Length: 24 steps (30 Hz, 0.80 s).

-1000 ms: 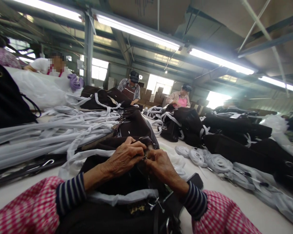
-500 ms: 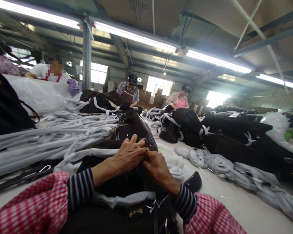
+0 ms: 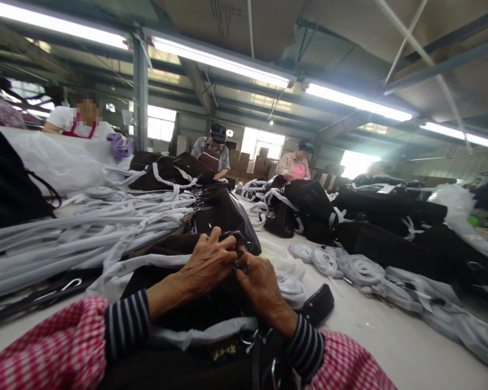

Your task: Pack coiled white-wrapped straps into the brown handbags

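Observation:
A black handbag [image 3: 195, 365] lies in front of me, its mouth towards my hands. White-wrapped handle [image 3: 211, 331] curves across its near side, beside metal rings and a gold-coloured emblem [image 3: 226, 349]. At the bag's far edge my left hand [image 3: 209, 260] is closed, fingers bent over the dark material. Close beside it my right hand [image 3: 260, 281] pinches the same edge between thumb and forefinger. The exact spot under the fingertips is hidden. A black flap-like piece [image 3: 319, 304] sticks out beyond my right wrist.
Many white-wrapped straps [image 3: 106, 222] are heaped at left. Coiled wrapped straps [image 3: 361, 271] line the white table [image 3: 374, 330] at right. Dark bags [image 3: 305, 206] are piled beyond. Several co-workers, one in a pink apron [image 3: 297, 170], are at the far side.
My hands stay at the bag's far edge, with the fingers shifted slightly and a dark curved piece showing more between them. The view has moved a little.

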Motion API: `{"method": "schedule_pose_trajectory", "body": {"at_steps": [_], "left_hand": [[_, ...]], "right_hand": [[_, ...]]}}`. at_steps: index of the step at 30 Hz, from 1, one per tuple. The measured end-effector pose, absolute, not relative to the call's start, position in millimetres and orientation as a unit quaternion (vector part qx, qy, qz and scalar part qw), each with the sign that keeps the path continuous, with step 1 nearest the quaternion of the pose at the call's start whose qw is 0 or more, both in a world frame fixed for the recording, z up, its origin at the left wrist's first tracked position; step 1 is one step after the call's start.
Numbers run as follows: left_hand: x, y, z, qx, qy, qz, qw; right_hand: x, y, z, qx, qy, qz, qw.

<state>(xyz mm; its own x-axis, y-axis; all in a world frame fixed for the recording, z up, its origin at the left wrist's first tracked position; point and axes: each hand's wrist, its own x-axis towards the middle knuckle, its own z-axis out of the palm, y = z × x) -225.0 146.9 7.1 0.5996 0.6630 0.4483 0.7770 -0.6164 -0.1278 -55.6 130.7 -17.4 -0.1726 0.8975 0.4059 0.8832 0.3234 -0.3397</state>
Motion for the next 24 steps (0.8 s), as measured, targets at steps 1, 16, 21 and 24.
{"method": "schedule_pose_trajectory", "body": {"at_steps": [1, 16, 21, 24], "left_hand": [[-227.5, 147.5, 7.3, -0.884, -0.4, -0.187, 0.152], [-238.4, 145.2, 12.8, -0.907, -0.36, -0.209, 0.062], [-236.0, 140.3, 17.4, -0.901, -0.382, -0.204, 0.042], [-233.6, 139.8, 17.0, -0.884, -0.405, -0.211, 0.094]], "right_hand": [[-55.9, 128.3, -17.0, -0.585, -0.759, 0.023, 0.285], [-55.0, 125.1, -26.6, -0.526, -0.779, 0.017, 0.341], [-55.4, 130.7, -28.3, -0.507, -0.785, 0.0, 0.356], [-51.2, 129.6, -33.1, -0.48, -0.795, -0.018, 0.37]]}}
